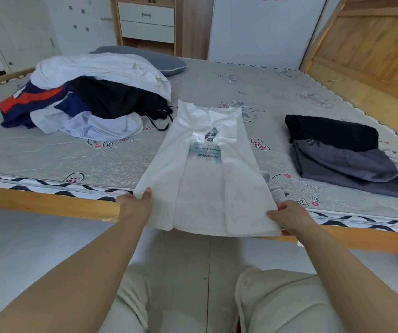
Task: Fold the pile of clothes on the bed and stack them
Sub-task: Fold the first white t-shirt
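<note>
Both arms outstretched — left hand (137,205), right hand (288,218) pinching.

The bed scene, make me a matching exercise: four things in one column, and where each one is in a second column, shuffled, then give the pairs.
Things:
1. white T-shirt
2. unfolded pile
3. folded stack
4. grey pillow

Places:
A. far side, behind the pile
B. right part of the mattress
C. near edge, held at its hem corners by the left hand and right hand
D. left part of the mattress

Pairs: 1-C, 2-D, 3-B, 4-A
</note>
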